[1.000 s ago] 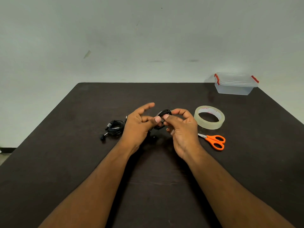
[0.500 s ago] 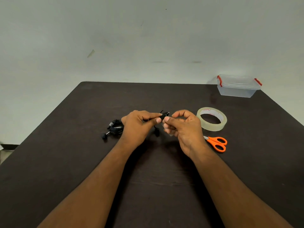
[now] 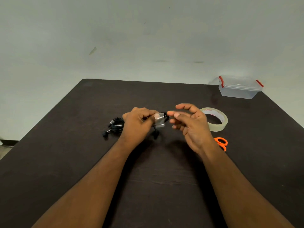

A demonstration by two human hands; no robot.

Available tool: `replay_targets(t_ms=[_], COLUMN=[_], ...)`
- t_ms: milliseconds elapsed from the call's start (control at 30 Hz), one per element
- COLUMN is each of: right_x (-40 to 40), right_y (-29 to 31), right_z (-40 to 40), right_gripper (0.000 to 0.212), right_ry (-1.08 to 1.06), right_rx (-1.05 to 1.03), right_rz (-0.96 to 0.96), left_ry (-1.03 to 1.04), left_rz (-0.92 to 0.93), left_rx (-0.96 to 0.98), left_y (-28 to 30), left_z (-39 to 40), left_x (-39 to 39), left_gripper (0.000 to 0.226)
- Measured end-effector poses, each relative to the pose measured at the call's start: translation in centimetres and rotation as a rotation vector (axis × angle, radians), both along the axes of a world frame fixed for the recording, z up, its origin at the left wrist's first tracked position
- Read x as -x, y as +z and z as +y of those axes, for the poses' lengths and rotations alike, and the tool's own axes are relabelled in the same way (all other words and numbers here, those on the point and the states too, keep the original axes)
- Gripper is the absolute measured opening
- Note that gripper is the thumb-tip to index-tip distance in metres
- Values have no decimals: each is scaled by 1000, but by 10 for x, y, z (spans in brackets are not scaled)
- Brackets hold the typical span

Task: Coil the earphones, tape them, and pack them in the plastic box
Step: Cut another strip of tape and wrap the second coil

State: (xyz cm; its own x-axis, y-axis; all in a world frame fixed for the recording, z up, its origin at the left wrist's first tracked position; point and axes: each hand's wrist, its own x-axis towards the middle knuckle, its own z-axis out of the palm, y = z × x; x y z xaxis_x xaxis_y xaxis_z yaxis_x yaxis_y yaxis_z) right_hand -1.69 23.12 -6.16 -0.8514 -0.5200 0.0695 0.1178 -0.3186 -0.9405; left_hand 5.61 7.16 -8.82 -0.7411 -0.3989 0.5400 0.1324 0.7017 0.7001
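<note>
Left hand [image 3: 137,125] holds coiled earphones [image 3: 162,119] above the desk [image 3: 164,186]; right hand [image 3: 191,125] is loose beside them.

The left hand pinches the black coil between thumb and curled fingers; a strip of clear tape [image 3: 159,120] wraps the coil and one earbud [image 3: 155,134] hangs below. The right hand's fingers are relaxed and partly spread, gripping nothing, its fingertips just beside the coil; contact cannot be confirmed. Relative to the coil: a second bundle of earphones [image 3: 116,125] lies left on the desk, partly behind the left hand. The tape roll [image 3: 217,120] lies right, partly hidden by the right hand. The orange scissors [image 3: 222,143] lie right and nearer, blades covered by the right wrist. The plastic box [image 3: 239,88], lid on, stands far right at the desk's rear edge.
</note>
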Motion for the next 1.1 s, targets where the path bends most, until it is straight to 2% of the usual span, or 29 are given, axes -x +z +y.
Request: replay_targets(t_ms=[100,167,233,333,433,567,700,733,833,867,933,1000,1067,1100], right_x=[11,12,7,2,0,-2,0,0,0,-1,-2,-2,0,1], right_y=[-6,-9,-8,-7,-8,-5,-3,-3,-3,-3,-1,0,1,1], right_z=[8,8,5,1,-3,-8,-11,-11,-9,-9,-8,-8,-6,-5], right_gripper=[37,43,33,11,4,7,13,16,13,8,4,23,46,52], right_ry=[-36,59,91,-32,-104,-168,-182,-188,-212,-207,-193,-191,-183,-182], right_rx=[-263,-385,-333,-241,-206,-179,-139,-128,-143,-165,-193,-192,-196,-214], right_rz=[459,613,525,434,312,179,113,98,75,73,55,6,-8,13], left_ry=[-106,-194,-242,-277,-203,10,66,76,92,91,106,120,126,129], left_rz=[13,2,-25,-79,-81,-12,74,90,106,100,83,54,33,4], left_rx=[-281,-385,-351,-247,-101,160,302,301,117,140,334,459,500,520], left_y=[2,6,10,13,11,7,6,6,10,11,9,8,7,7], left_z=[5,8,10,11,15,23,29,31,32,31,32,30,28,28], left_x=[1,-2,-5,-6,-6,-5,-1,0,0,-1,-1,-1,1,2], left_gripper=[13,14,12,13,15,15,17,19,41,45,44,43,34,27])
